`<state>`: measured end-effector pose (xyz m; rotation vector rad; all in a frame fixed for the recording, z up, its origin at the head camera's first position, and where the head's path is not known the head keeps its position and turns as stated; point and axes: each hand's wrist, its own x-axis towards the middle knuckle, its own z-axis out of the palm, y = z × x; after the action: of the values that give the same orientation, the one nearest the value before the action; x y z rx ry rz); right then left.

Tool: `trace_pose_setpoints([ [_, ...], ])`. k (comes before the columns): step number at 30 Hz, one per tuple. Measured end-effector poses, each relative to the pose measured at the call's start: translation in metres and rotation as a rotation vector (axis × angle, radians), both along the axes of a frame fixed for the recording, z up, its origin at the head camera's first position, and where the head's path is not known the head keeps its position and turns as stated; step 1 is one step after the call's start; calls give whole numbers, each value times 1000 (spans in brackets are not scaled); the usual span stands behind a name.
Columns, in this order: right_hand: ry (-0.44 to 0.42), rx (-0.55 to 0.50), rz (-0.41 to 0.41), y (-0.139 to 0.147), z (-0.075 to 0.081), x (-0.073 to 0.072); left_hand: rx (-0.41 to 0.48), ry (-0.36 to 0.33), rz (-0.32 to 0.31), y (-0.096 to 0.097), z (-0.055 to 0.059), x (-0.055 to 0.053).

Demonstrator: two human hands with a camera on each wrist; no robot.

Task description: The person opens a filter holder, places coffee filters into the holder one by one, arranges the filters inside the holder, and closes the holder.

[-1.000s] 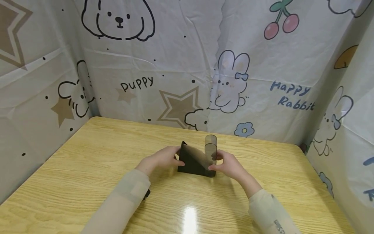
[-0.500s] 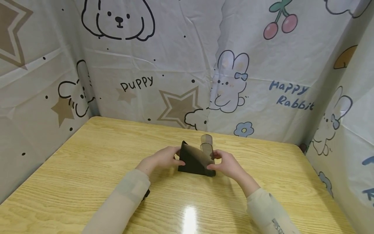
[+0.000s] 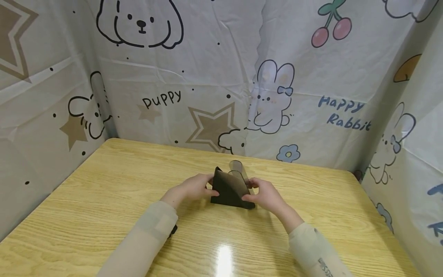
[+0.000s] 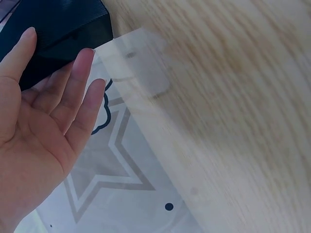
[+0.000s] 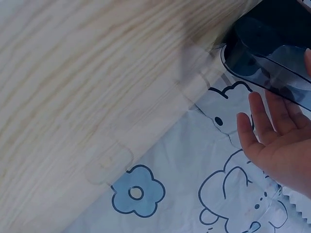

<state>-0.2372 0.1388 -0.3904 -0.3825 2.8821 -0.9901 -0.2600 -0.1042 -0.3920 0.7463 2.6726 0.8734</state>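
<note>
Near the middle of the table stands a black wedge-shaped box (image 3: 224, 192), tall at its left end. A smoky see-through cover (image 3: 238, 168) with a rounded end leans left over it from the right end. My left hand (image 3: 192, 188) grips the tall end, thumb in front and fingers behind. In the left wrist view the ribbed dark box (image 4: 73, 41) lies between thumb and fingers. My right hand (image 3: 268, 195) pinches the cover near its lower right edge. The right wrist view shows the clear cover (image 5: 286, 73) above my right fingertips (image 5: 255, 99); what lies inside is unclear.
The light wood table (image 3: 121, 184) runs back to a white patterned cloth (image 3: 207, 69), which also hangs at both sides. Glare (image 3: 224, 261) lies on the near part of the table. A small black object (image 3: 173, 231) shows beside the left sleeve.
The see-through cover has tipped from upright to leaning left over the black box. My right hand has shifted slightly left with it. The left hand and the box have stayed put.
</note>
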Motion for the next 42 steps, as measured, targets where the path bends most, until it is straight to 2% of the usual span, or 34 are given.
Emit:
trace_pose_setpoints([
  [13, 7, 18, -3, -8, -1, 3, -18, 0, 8, 0, -2, 0],
  [33, 23, 21, 22, -15, -6, 2, 0, -2, 13, 0, -2, 1],
  [42, 25, 85, -13, -7, -6, 1, -10, -5, 37, 12, 0, -1],
])
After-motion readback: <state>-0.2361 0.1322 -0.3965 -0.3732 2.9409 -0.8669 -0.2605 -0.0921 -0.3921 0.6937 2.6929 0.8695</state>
